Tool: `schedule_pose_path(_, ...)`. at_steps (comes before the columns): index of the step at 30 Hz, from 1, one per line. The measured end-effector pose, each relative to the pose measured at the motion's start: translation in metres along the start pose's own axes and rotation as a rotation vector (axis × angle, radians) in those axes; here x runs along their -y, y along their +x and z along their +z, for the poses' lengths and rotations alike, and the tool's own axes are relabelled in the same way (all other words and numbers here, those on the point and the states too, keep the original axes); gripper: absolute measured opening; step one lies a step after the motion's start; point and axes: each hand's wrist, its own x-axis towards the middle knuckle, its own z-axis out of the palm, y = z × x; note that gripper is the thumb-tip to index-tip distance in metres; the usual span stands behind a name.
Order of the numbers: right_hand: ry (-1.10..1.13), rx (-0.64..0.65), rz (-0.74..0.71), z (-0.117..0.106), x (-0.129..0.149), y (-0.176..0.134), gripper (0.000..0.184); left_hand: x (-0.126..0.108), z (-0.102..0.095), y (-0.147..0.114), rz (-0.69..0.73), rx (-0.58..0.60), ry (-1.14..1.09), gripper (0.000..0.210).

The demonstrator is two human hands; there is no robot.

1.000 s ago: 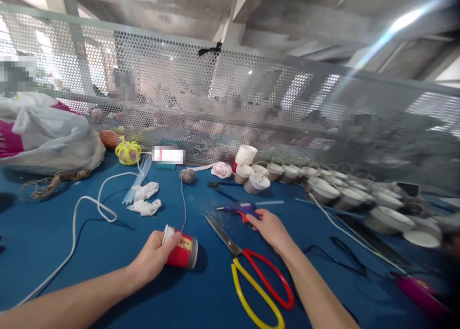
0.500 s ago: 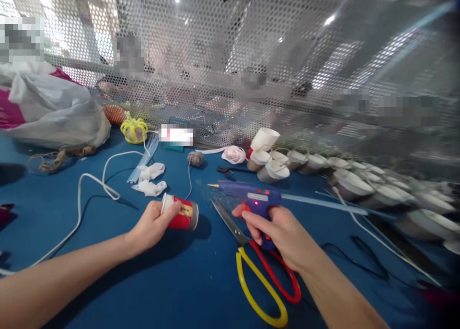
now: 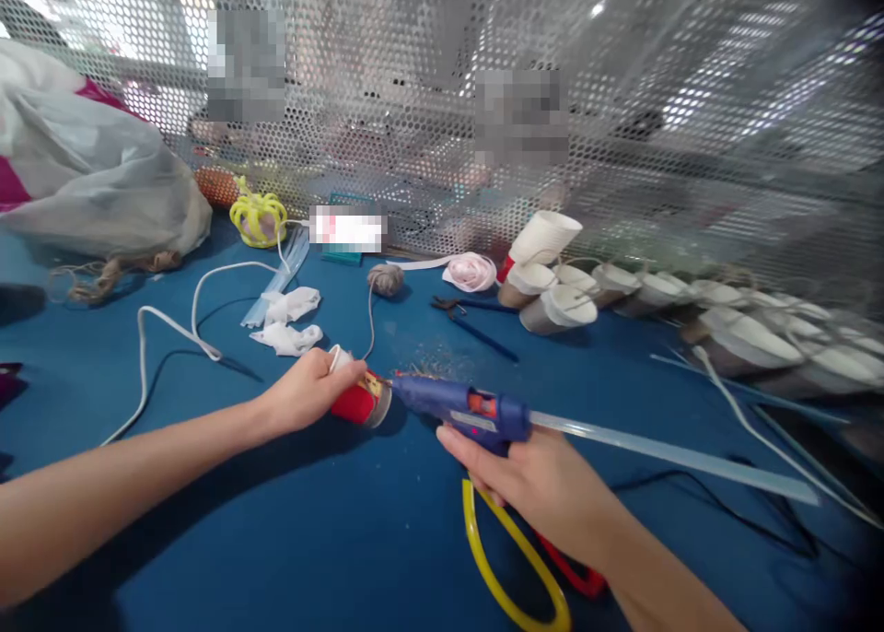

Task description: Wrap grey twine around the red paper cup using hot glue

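Observation:
My left hand [image 3: 308,391] is closed round a red paper cup [image 3: 354,405] with a white inside edge, tipped on its side above the blue table [image 3: 331,540]. In my right hand [image 3: 531,480] is a blue glue gun [image 3: 456,402], its small red light on and a long clear glue stick [image 3: 677,457] poking out of its back. The gun's nozzle meets or nearly meets the cup's side near its grey end; exact contact I cannot tell. Beneath my right hand lie scissors with yellow and red handles [image 3: 515,567], their blades hidden by the hand and gun.
Pliers [image 3: 476,328] and a grey yarn ball [image 3: 385,280] lie behind the gun. White-lined cups [image 3: 559,310] line the right back. Crumpled white scraps [image 3: 286,337], a white cord [image 3: 143,356] and a plastic bag [image 3: 103,162] are leftward. A perforated metal screen [image 3: 387,107] borders the table.
The glue gun has swung left and tilted, bringing its nozzle to the cup. My left hand has turned the cup slightly and shifted right. The view has moved too.

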Motion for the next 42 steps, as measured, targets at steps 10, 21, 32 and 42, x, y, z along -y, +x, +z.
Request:
schedule_pose_path(10, -0.015, -0.056, 0.007, 0.004, -0.006, -0.006, 0.028, 0.001, 0.001, -0.006, 0.036, -0.008, -0.02, 0.042)
schedule_pose_path(21, -0.686, -0.38, -0.75, 0.013, -0.028, -0.008, 0.04, -0.002, 0.0, -0.007, 0.042, -0.024, 0.05, 0.044)
schedule_pose_path(32, -0.414, -0.328, -0.468, 0.006, -0.001, -0.011, 0.028, 0.002, 0.0, -0.007, 0.037, -0.018, 0.057, 0.042)
schedule_pose_path(42, -0.375, -0.296, -0.331, 0.01, -0.003, -0.015, 0.024, -0.001, 0.001, -0.008, 0.054, -0.006, 0.073, 0.044)
